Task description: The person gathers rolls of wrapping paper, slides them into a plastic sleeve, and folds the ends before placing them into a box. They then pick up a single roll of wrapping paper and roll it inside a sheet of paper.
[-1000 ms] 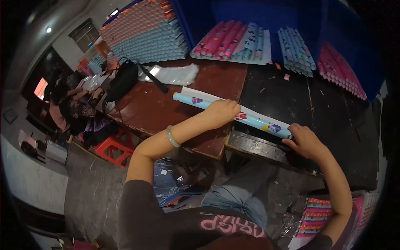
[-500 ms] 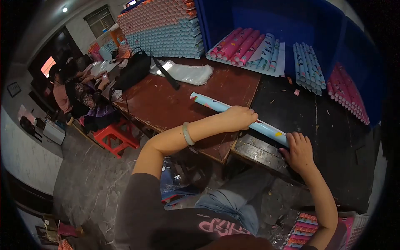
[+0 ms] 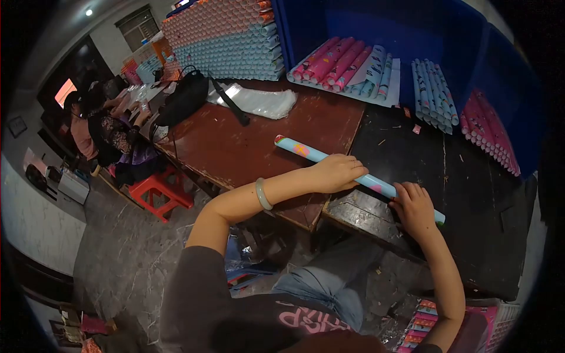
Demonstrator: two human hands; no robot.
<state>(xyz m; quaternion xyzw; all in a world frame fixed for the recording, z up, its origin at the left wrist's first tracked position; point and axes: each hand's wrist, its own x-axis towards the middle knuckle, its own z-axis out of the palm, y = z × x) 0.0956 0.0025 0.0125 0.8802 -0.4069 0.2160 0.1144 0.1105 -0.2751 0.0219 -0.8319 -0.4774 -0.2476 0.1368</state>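
A light blue patterned paper roll (image 3: 376,185) lies slantwise above the seam between the red-brown table and the black table. My left hand (image 3: 341,173) is closed over its middle, with the jade-coloured bangle on that wrist. Nearer the roll's right end, my right hand (image 3: 414,207) grips it, fingers bent over the top. The left end, with a red edge, sticks out past my left hand over the red-brown table (image 3: 235,147). A short piece of the right end shows beyond my right hand.
Pink and blue rolls (image 3: 335,65) sit on white sheets before a blue bin (image 3: 400,29). More rolls (image 3: 434,94) stand right. Behind are a large roll stack (image 3: 229,47), clear plastic bags (image 3: 259,102) and a black bag (image 3: 182,100). Two people sit left near a red stool (image 3: 160,191).
The roll has turned, showing different printed patterns, and looks more tightly wound. My right hand has shifted slightly left along it, exposing its right end.
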